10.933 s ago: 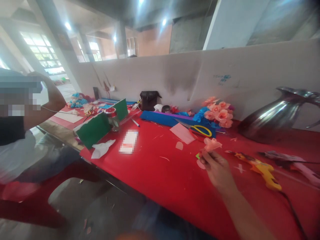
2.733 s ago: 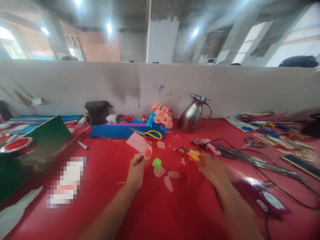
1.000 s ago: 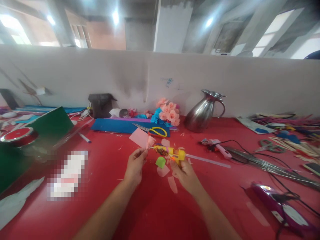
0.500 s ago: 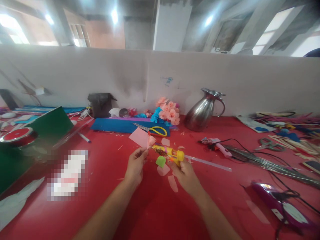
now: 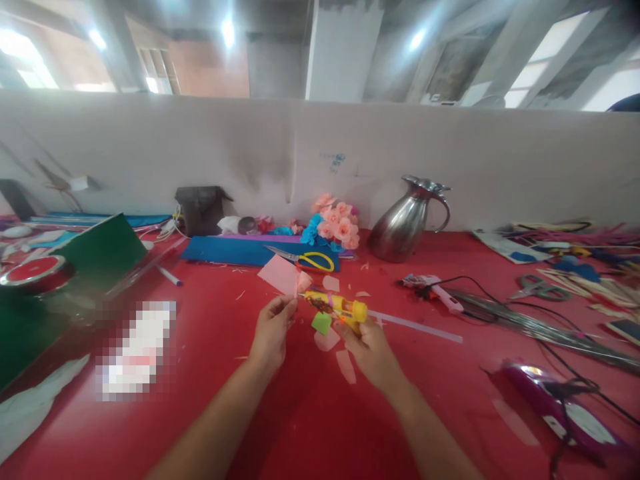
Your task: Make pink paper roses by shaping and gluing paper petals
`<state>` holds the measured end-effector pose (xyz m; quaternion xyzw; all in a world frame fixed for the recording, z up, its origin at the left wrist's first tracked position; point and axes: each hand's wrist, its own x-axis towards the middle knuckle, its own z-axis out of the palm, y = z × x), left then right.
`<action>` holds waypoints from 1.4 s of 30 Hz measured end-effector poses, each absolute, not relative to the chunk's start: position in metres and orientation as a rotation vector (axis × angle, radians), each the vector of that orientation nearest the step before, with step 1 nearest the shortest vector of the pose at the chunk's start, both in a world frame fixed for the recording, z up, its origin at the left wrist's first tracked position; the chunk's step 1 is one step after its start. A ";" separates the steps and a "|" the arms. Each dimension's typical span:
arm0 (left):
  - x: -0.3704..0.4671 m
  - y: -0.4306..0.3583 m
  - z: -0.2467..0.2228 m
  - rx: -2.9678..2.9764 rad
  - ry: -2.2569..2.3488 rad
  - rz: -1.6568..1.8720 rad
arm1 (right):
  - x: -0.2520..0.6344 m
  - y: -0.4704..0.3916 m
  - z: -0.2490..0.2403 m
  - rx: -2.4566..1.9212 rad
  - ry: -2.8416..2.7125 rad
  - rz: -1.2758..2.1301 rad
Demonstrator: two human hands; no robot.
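My right hand (image 5: 367,343) is wrapped round the handle of a yellow glue gun (image 5: 335,305), whose tip points left and a little up. Close to that tip, my left hand (image 5: 274,327) is closed in a pinch; what its fingertips hold is too small to make out. A small pink paper flower (image 5: 303,281) shows just above the tip, beside a flat pink paper sheet (image 5: 279,274). Under the gun are a green paper piece (image 5: 321,323) and a pink petal piece (image 5: 346,367). A clear glue stick (image 5: 425,327) stretches to the right behind the gun.
Yellow-handled scissors (image 5: 317,261) rest on blue paper (image 5: 230,253). Beyond stand a pink flower bunch (image 5: 340,223) and a metal jug (image 5: 403,223). At right are a pink glue gun (image 5: 445,297), wires (image 5: 545,330) and a purple device (image 5: 560,407); a green board (image 5: 95,260) is at left.
The yellow glue gun has shifted very slightly left, its tip closer to my left fingertips. Both hands otherwise keep their places.
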<state>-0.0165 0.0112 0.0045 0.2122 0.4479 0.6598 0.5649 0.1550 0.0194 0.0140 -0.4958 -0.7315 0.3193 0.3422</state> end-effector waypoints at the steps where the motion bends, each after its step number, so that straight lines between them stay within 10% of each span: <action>1: -0.016 0.011 0.005 0.501 1.051 1.553 | 0.155 0.019 0.014 -1.281 -1.911 0.837; 42: -0.020 0.012 0.007 0.463 1.028 1.577 | 0.159 0.018 0.020 -1.325 -1.761 0.836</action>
